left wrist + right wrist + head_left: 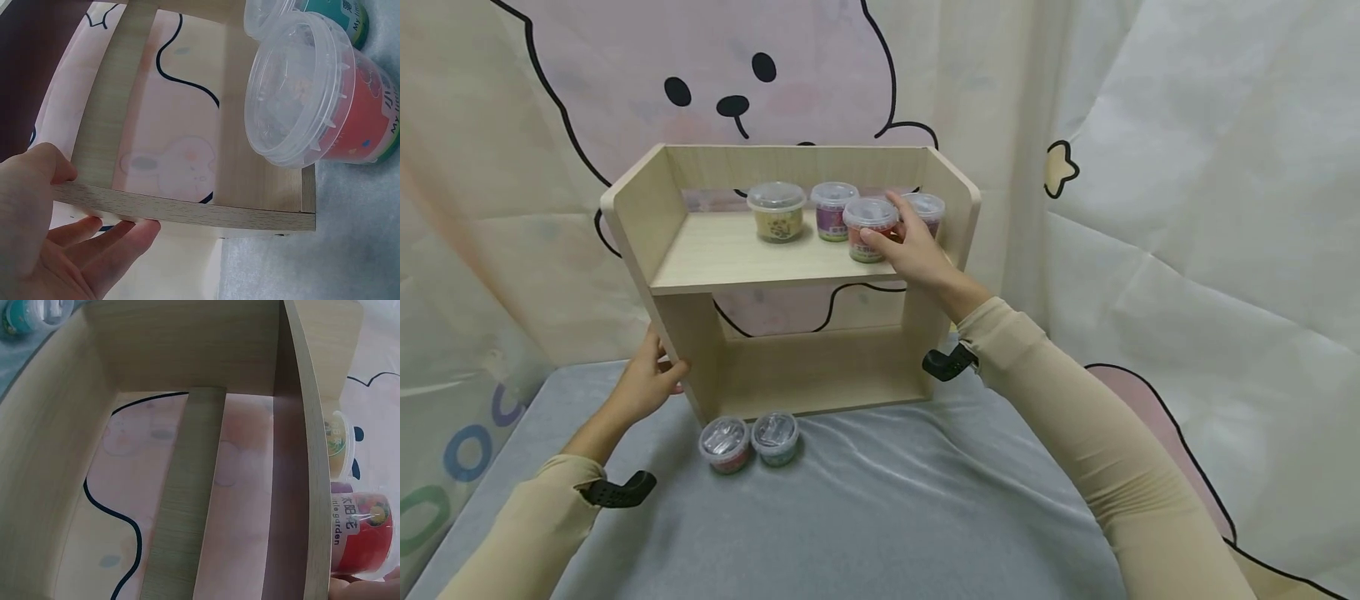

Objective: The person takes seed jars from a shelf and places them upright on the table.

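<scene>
On the upper board of a small wooden shelf (722,250), my right hand (917,254) pinches a red-labelled lidded plastic tub (868,237) between thumb and fingers. In the right wrist view that red tub (365,534) shows at the board's edge, with only a bit of the hand in sight. Behind my fingers stands another tub (927,208), partly hidden. A purple tub (832,218) and a wider yellow tub (777,218) stand to the left. My left hand (643,379) grips the shelf's left side panel, thumb on one face and fingers on the other (115,250).
A red tub (725,446) and a teal tub (776,439) stand side by side on the grey cloth (880,517) before the shelf's lower left corner. Behind hangs a printed curtain (820,75). Each wrist wears a black strap device (619,490).
</scene>
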